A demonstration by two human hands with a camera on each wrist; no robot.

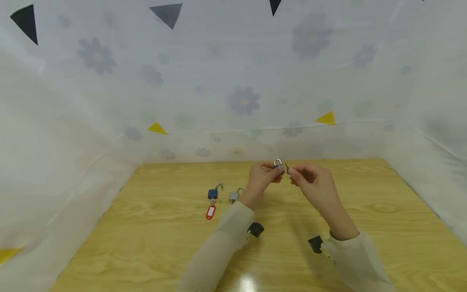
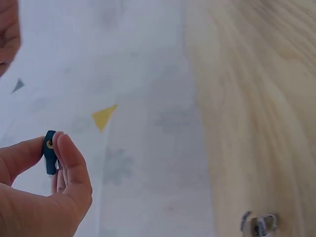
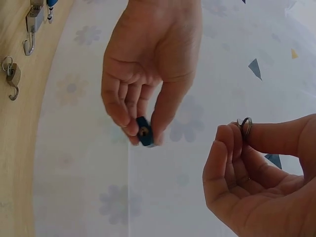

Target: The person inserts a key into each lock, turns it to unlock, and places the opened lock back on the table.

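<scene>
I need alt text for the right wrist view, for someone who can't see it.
The left hand pinches a small blue padlock by its body, keyhole end facing the camera, while the right hand beside it holds a metal key ring at its fingertips, apart from the padlock. Two open padlocks lie on the wooden table at the left edge.

The tabletop [image 1: 365, 227] is pale wood with visible grain and a slight sheen. The small padlock [image 3: 144, 132] has a matt blue body and a shiny metal shackle. The key ring [image 3: 245, 126] is bright metal. The backdrop [image 1: 233, 81] looks like thin white printed cloth, matt and faintly creased.
</scene>
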